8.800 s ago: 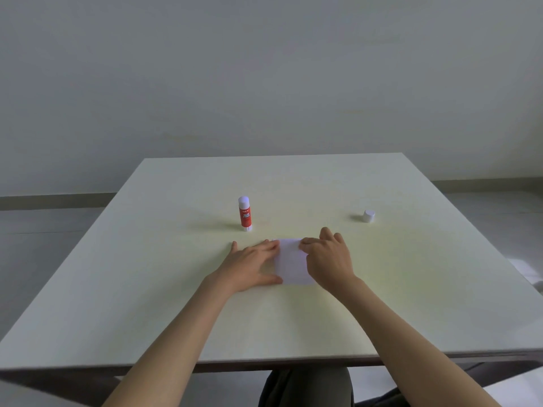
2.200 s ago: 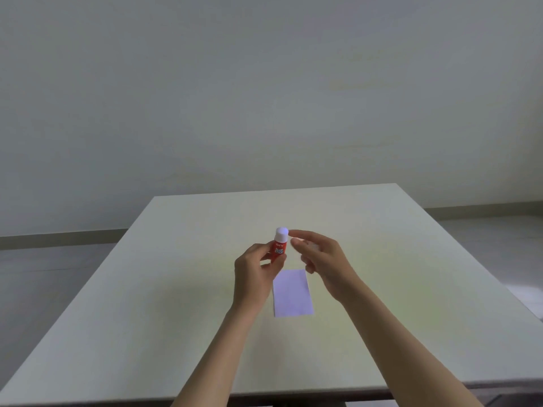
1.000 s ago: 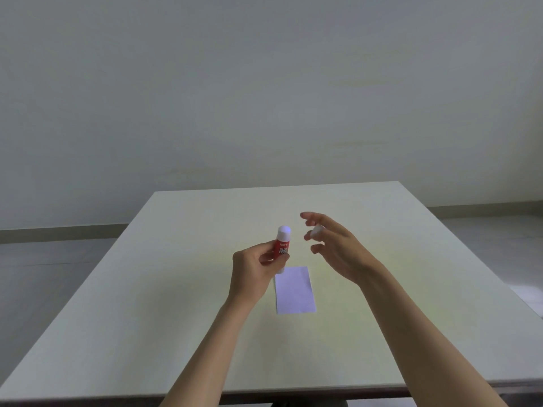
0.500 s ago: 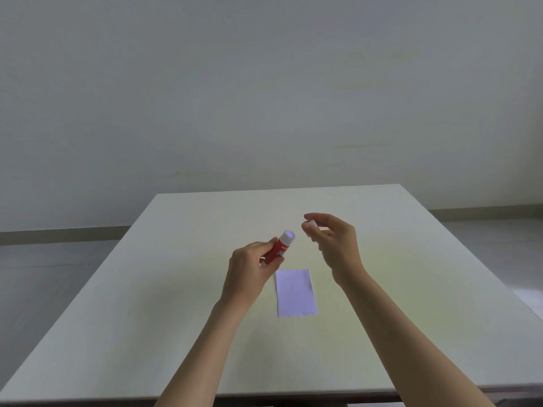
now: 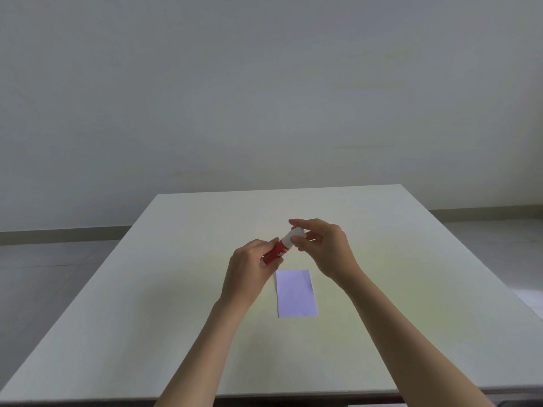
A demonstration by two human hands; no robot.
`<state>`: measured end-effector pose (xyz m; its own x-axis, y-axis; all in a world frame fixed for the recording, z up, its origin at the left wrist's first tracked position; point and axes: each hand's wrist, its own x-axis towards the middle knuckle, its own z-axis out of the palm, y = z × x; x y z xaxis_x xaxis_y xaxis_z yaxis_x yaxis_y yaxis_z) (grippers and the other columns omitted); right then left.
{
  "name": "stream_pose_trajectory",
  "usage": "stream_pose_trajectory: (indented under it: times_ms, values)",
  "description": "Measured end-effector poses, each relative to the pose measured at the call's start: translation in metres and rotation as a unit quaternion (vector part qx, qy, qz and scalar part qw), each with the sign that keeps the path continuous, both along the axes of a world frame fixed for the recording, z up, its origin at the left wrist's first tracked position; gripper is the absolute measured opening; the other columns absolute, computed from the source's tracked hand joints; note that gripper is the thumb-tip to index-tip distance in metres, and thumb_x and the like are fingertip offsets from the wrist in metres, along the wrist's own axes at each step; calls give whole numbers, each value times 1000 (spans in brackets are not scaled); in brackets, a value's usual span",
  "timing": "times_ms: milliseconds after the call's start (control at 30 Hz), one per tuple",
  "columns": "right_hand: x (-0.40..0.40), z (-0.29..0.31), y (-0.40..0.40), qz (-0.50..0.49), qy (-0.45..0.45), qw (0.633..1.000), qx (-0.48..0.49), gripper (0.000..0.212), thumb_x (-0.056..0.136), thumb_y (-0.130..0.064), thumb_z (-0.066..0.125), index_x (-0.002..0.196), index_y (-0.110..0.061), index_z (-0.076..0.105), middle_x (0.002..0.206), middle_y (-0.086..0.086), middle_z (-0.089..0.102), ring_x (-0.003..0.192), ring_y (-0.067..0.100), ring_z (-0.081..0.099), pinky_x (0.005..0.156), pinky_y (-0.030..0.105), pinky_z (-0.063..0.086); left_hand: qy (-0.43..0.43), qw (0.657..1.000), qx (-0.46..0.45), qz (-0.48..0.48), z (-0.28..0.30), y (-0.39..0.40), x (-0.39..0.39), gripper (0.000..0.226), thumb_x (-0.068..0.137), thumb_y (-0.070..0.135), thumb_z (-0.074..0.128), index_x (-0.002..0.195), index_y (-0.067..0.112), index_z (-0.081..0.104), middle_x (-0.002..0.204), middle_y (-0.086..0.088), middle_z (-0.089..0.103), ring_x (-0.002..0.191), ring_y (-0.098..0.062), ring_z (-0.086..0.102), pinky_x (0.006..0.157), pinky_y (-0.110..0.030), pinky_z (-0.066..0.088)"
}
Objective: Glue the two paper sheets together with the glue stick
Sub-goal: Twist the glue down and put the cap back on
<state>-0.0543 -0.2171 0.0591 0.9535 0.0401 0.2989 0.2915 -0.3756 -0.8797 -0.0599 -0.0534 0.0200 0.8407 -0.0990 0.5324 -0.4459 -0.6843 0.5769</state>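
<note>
1. The white cap has been brought by the right hand onto the glue stick; fingertips pinched on it.
2. Red cylindrical stick gripped in closed left hand, tilted, above table.
3. Flat rectangular paper is laid just below the hands.

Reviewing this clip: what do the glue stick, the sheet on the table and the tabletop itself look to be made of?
Glue stick: seemingly glossy plastic, a red printed barrel with a white end, held between the left hand and the right hand.
Paper sheet: thin matte paper, lying flat with crisp edges.
Table: smooth pale surface with faint sheen, possibly laminate; not certain.
</note>
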Motion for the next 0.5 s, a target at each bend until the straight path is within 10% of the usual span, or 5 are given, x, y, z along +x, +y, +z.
stream_pose_trajectory:
  times_ms: [300,500]
  values:
    - [0,5,-11,65,-19,991,-115,40,83,4,60,119,-11,65,99,1,66,78,21,66,79,24,54,-13,999,50,-10,4,5,0,33,77,12,72,110,17,68,85,-1,69,71,-22,62,63,-36,54]
    - [0,3,-9,34,12,994,-101,16,81,-24,69,86,-9,65,70,4,70,50,14,60,49,16,45,-11,999,45,-9,1,2,-2,29,77,15,72,105,20,69,87,1,70,70,-20,63,63,-36,54]
